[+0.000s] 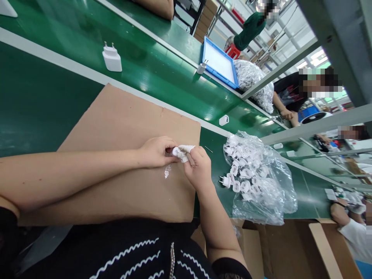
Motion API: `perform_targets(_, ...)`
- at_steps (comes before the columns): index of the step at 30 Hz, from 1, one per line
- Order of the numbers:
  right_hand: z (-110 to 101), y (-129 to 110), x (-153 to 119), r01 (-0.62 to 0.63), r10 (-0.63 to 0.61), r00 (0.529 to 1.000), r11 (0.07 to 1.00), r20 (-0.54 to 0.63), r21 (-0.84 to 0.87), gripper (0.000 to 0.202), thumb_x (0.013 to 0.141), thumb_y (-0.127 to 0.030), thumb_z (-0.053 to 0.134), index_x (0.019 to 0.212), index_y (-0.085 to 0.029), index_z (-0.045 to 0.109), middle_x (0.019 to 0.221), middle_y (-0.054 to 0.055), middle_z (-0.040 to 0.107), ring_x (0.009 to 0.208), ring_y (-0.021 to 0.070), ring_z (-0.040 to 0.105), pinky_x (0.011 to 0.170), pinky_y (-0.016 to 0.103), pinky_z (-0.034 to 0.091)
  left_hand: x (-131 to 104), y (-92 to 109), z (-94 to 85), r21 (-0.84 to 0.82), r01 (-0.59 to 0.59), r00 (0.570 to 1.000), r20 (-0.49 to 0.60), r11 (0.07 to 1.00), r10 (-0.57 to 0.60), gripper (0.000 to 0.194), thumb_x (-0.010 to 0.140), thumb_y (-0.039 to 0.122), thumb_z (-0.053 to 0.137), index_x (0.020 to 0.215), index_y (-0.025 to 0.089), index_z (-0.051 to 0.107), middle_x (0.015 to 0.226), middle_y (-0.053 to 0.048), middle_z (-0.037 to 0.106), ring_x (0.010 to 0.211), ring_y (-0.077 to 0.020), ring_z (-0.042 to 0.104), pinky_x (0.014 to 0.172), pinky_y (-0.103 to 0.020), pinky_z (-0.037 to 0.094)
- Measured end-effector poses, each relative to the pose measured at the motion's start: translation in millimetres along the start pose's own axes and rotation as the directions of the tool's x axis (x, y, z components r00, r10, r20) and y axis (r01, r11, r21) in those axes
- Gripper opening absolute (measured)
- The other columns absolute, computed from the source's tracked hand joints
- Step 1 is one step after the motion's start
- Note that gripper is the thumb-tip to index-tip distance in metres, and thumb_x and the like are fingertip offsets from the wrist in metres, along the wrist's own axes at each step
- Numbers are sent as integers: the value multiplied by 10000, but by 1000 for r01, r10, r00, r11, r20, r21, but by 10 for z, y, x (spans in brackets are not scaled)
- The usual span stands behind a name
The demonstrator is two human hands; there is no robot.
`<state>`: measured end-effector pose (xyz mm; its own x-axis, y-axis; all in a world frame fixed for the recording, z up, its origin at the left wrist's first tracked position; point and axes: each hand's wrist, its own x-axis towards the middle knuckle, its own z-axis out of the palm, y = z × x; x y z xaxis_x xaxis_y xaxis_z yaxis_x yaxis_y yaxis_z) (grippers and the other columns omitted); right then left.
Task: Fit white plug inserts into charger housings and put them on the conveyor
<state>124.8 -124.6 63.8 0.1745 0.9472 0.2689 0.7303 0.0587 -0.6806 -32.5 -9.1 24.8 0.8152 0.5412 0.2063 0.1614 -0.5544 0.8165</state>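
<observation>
Both hands meet over a brown cardboard sheet on the green bench. My left hand pinches a small white plastic piece, which looks like a charger housing. From the other side my right hand grips the same piece, with white coverings on some fingertips. Its details are partly hidden by the fingers. Just below my left fingertips lies a scrap of clear plastic. To the right, an open clear plastic bag spills many white charger parts, one of them with two pins.
A white plug charger stands on the green conveyor; another charger and a white housing are farther along it. A thin metal rod lies by my right hand. Beyond are a blue tray, a filled bag and co-workers.
</observation>
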Motion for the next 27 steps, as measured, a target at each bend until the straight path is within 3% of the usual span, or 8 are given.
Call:
perform_targets(3,17,-51,8,43,-38,999,987,37,-155,197,826,-130,552,888,-267,680,857,74,660,850,259,554,810,379,462,-48,-28,32,69,-60,998,-32,996,63,295,874,476,657,1016,220,693,905,-40,707,853,-220,638,736,-332,489)
perform_targets(6,41,-74,10,67,-61,998,969,33,-239,207,815,-93,522,878,-250,642,865,71,662,843,242,566,795,346,449,-97,-33,69,268,-160,982,-51,950,180,346,969,459,552,1146,179,654,1005,-96,714,920,-249,637,782,-362,507)
perform_targets(10,97,-11,4,56,-67,997,954,-28,-294,156,800,-99,541,823,-234,615,838,58,659,816,221,589,739,309,449,-116,-4,77,540,-217,961,-27,813,275,409,1033,455,440,1149,125,653,1023,-146,710,932,-278,634,753,-377,508)
perform_targets(13,174,41,-7,23,-42,997,962,-62,-274,145,805,-115,578,857,-224,657,878,60,694,880,222,637,768,300,483,-122,9,63,622,-223,951,-30,751,308,422,1030,469,434,1024,125,678,898,-132,697,880,-281,642,672,-363,487)
perform_targets(17,263,90,-17,-47,38,993,996,-111,-74,294,856,-164,626,1131,-233,703,1009,48,755,986,215,700,899,306,532,-109,-20,32,612,-202,948,-74,765,309,397,1002,478,455,938,159,681,860,-107,706,846,-273,662,623,-348,455)
perform_targets(21,163,180,-230,-61,99,969,984,-226,169,693,883,-380,694,1522,-273,446,1374,69,665,1227,234,656,1060,368,509,-58,-3,-20,516,-119,978,-86,848,190,386,957,533,485,968,208,693,898,-61,719,819,-235,666,633,-315,451)
perform_targets(24,-96,244,-675,-48,62,891,998,-449,41,739,882,-426,701,1542,-242,425,1524,118,532,1419,275,495,1173,430,416,-55,70,-41,464,-51,993,-70,885,94,426,914,609,498,927,228,688,856,-42,693,741,-214,641,598,-299,441)
perform_targets(27,-476,339,-1288,-116,-13,698,985,-716,-131,541,936,-347,643,1458,-271,523,1488,108,559,1404,274,494,1190,473,384,-47,112,-54,458,-21,998,-43,889,46,456,871,653,497,898,233,673,806,-38,683,709,-221,639,578,-300,452)
